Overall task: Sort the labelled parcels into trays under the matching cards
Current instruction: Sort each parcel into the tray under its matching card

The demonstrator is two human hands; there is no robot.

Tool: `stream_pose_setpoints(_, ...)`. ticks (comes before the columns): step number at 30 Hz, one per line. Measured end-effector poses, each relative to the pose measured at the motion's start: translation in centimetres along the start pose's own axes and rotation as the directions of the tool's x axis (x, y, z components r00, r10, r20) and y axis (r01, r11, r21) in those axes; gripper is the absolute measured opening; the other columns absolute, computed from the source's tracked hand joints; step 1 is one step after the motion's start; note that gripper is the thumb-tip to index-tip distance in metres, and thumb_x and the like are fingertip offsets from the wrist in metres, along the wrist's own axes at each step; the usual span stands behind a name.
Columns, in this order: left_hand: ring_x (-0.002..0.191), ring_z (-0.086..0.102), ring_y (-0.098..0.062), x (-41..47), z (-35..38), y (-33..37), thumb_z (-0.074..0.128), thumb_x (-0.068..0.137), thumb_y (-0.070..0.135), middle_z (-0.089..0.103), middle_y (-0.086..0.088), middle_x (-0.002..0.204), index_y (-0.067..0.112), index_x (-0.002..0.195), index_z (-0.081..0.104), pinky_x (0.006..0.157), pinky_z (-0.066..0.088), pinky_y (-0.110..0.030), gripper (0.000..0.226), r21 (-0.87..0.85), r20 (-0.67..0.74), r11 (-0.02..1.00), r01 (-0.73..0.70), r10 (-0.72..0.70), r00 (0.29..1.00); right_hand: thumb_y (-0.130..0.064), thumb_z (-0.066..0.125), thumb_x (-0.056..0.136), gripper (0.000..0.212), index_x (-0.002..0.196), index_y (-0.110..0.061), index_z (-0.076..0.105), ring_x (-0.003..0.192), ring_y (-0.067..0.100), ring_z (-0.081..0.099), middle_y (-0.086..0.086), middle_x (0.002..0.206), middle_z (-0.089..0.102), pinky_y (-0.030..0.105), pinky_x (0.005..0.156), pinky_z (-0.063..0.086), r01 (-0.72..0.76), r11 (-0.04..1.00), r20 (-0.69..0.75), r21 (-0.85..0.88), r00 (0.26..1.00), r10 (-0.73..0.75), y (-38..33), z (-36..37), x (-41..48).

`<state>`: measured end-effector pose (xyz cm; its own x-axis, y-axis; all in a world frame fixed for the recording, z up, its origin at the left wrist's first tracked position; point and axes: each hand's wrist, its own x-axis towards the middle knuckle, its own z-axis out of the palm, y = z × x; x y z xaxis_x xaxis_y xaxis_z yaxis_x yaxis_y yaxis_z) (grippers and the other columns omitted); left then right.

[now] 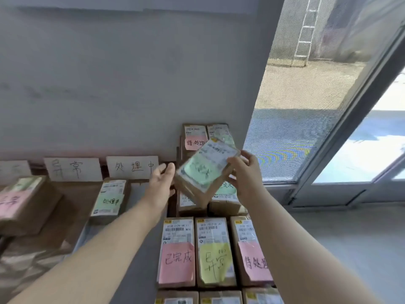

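Note:
A brown parcel with a green note is held tilted in the air above the stack of parcels. My right hand grips its right edge, fingers curled around it. My left hand touches the parcel's left side, thumb raised and fingers under the box. White cards lean on the wall: one reads 异常, one 处理中. Below the 处理中 card a parcel with a green note lies in a tray.
Parcels with pink, yellow and pink notes lie in a row near me, more behind by the wall. A pink-noted parcel lies at left in a brown tray. A glass door is at right.

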<state>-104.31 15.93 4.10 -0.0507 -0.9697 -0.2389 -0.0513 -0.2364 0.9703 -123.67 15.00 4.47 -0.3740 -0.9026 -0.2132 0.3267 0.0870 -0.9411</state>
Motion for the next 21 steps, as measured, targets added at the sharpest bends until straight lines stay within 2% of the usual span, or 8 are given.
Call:
stream_pose_setpoints(2,0.11,0.056,-0.021,0.0,-1.3,0.2,0.056,0.086,0.046,0.056,-0.007,0.129,0.018,0.139,0.038,0.09,0.046,-0.035,0.062,-0.029,0.122,0.995,0.094,-0.089,0.988,-0.006,0.058,0.086,0.04,0.121,-0.021,0.044,0.099,0.025,0.062,0.007,0.119,0.059,0.037,0.072,0.053,-0.028,0.999,0.076,-0.037,0.997,0.031,0.8,-0.2,-1.0)
stream_pose_setpoints(4,0.097,0.063,-0.023,-0.6,-2.0,0.5,0.064,0.073,0.044,0.067,-0.011,0.114,0.017,0.131,0.047,0.085,0.05,-0.038,0.066,0.023,0.28,0.985,0.172,-0.172,0.945,-0.005,0.057,0.087,0.039,0.12,-0.021,0.045,0.099,0.024,0.062,0.006,0.119,0.06,0.038,0.077,0.054,-0.021,0.998,0.093,-0.051,0.995,0.026,1.5,-0.4,-1.6)
stream_pose_setpoints(6,0.095,0.066,-0.025,-1.2,-2.5,0.4,0.067,0.072,0.038,0.071,-0.01,0.108,0.02,0.125,0.05,0.092,0.051,-0.043,0.059,0.069,0.379,0.974,0.215,-0.225,0.898,-0.005,0.057,0.087,0.038,0.12,-0.02,0.047,0.1,0.024,0.063,0.005,0.119,0.061,0.038,0.079,0.054,-0.015,0.999,0.086,-0.042,0.996,0.018,1.9,-0.4,-1.9)
stream_pose_setpoints(9,0.105,0.066,-0.023,-1.8,-2.5,0.1,0.071,0.079,0.036,0.07,-0.005,0.113,0.027,0.122,0.047,0.098,0.048,-0.042,0.051,0.112,0.485,0.973,0.2,-0.23,0.844,-0.007,0.059,0.086,0.037,0.12,-0.019,0.048,0.101,0.023,0.063,0.004,0.119,0.061,0.033,0.073,0.053,-0.005,0.999,0.064,-0.047,0.998,0.008,2.0,0.0,-1.9)
stream_pose_setpoints(13,0.106,0.065,-0.025,-1.5,-2.0,0.0,0.073,0.076,0.028,0.069,-0.006,0.114,0.024,0.129,0.043,0.097,0.049,-0.043,0.061,0.09,0.464,0.978,0.186,-0.206,0.862,-0.008,0.059,0.088,0.034,0.119,-0.017,0.05,0.101,0.02,0.064,0.005,0.119,0.061,0.03,0.07,0.053,0.022,0.998,0.067,-0.064,0.998,-0.018,1.6,0.5,-1.4)
stream_pose_setpoints(17,0.101,0.067,-0.025,-0.6,-2.0,-0.2,0.075,0.07,0.023,0.069,-0.009,0.113,0.02,0.138,0.037,0.091,0.053,-0.039,0.077,0.023,0.453,0.978,0.208,-0.196,0.87,-0.008,0.059,0.089,0.034,0.122,-0.013,0.052,0.101,0.023,0.065,0.007,0.117,0.063,0.04,0.085,0.056,0.03,0.993,0.1,-0.118,0.995,-0.019,0.9,0.9,-0.5)
stream_pose_setpoints(21,0.101,0.067,-0.024,0.1,-2.1,-0.8,0.08,0.07,0.018,0.069,-0.01,0.113,0.015,0.135,0.041,0.085,0.055,-0.033,0.076,-0.09,0.397,0.972,0.216,-0.164,0.903,-0.022,0.063,0.089,0.041,0.127,-0.014,0.05,0.104,0.018,0.063,0.003,0.119,0.064,0.037,0.089,0.054,0.033,0.982,0.132,-0.188,0.991,-0.008,1.0,1.0,0.4)
